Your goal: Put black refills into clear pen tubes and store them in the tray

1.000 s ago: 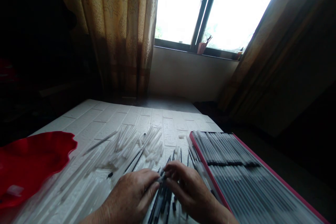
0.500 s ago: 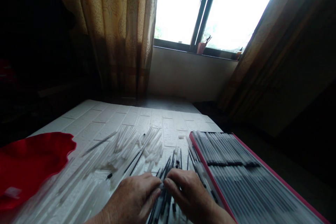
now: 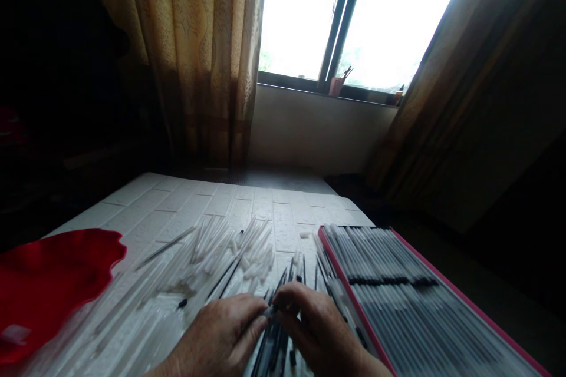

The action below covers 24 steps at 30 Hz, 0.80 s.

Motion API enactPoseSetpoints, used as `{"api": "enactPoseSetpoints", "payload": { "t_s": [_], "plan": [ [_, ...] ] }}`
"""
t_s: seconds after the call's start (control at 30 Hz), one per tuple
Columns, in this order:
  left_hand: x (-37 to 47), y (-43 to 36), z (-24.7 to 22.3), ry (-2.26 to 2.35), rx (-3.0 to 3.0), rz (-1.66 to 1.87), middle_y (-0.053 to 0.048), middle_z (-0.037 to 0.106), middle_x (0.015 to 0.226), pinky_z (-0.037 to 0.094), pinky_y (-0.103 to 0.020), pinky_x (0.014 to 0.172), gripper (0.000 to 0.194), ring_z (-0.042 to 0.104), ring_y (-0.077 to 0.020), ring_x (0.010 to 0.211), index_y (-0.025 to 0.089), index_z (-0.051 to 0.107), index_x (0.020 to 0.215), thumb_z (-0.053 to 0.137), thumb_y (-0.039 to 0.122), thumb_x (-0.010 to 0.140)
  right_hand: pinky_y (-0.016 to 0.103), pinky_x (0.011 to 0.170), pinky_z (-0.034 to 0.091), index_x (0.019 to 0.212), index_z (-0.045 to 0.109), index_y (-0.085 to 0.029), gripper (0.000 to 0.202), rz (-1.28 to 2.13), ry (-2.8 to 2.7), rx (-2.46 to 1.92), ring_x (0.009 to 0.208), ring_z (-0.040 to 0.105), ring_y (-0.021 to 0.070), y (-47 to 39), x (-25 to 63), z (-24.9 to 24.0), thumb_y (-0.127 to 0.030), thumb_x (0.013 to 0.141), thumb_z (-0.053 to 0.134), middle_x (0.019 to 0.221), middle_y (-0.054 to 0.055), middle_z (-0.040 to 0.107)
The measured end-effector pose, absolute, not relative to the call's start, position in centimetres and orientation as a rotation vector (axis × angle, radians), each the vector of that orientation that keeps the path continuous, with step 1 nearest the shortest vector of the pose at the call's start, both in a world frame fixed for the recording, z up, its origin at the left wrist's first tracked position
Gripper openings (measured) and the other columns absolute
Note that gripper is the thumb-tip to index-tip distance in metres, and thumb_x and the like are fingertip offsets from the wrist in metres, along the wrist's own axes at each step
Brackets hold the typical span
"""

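Observation:
My left hand point(image 3: 221, 330) and my right hand point(image 3: 313, 327) meet at the front of the table, thumbs and fingertips pinched together. Between them is a small greyish, see-through pen part point(image 3: 269, 311), mostly covered by the fingers. Below the fingertips lies a bundle of dark, thin pen refills point(image 3: 273, 347), pointing away from me. To the left of my hands, many clear pen barrels point(image 3: 152, 288) are spread in a loose pile. A small black plug point(image 3: 183, 304) lies among them.
Right of my hands stands a pink-edged box point(image 3: 349, 288) with rows of clear pens point(image 3: 424, 318) bearing black parts. A red scalloped basin point(image 3: 57, 271) sits at the left. The white brick-patterned table point(image 3: 177, 194) reaches toward a window and curtains point(image 3: 198, 70).
Both hands stay together over the refills. The right hand's fingers have curled slightly and shifted a little left at the pinched part. The whole view has tilted slightly.

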<state>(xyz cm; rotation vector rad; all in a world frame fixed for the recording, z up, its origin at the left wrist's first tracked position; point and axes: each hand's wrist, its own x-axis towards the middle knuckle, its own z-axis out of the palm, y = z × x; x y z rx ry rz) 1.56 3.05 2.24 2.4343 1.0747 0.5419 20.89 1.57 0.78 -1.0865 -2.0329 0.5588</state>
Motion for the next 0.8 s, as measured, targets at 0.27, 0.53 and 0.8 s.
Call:
{"api": "enactPoseSetpoints", "payload": {
  "t_s": [0.27,0.53,0.8],
  "plan": [
    [1.41,3.02,1.9,1.047,2.44,0.489,-0.004,0.071,0.086,0.05,-0.024,0.068,0.024,0.067,-0.0187,0.08,0.021,0.065,0.091,0.041,0.025,0.091,0.018,0.057,0.039,0.08,0.056,-0.019,0.005,0.608,-2.044,-1.141,0.058,0.051,0.0098,1.63,21.19,0.73,-0.019,0.083,0.052,0.067,-0.002,0.059],
    [1.39,2.98,2.38,1.06,2.468,0.38,-0.006,0.069,0.087,0.05,-0.027,0.071,0.028,0.067,-0.0211,0.082,0.02,0.065,0.092,0.038,0.026,0.093,0.018,0.055,0.035,0.075,0.054,-0.019,0.017,0.562,-2.102,-1.164,0.056,0.051,0.0099,1.63,21.09,0.71,-0.025,0.088,0.045,0.064,-0.001,0.058],
    [1.56,2.75,2.26,1.018,2.522,0.377,-0.006,0.068,0.084,0.048,-0.023,0.065,0.028,0.066,-0.0196,0.078,0.02,0.062,0.083,0.038,0.027,0.094,0.022,0.047,0.019,0.058,0.035,-0.02,0.035,0.437,-2.159,-1.277,0.044,0.032,0.0075,1.58,20.43,0.42,-0.032,0.091,0.036,0.05,-0.006,0.036]
  ]
}}
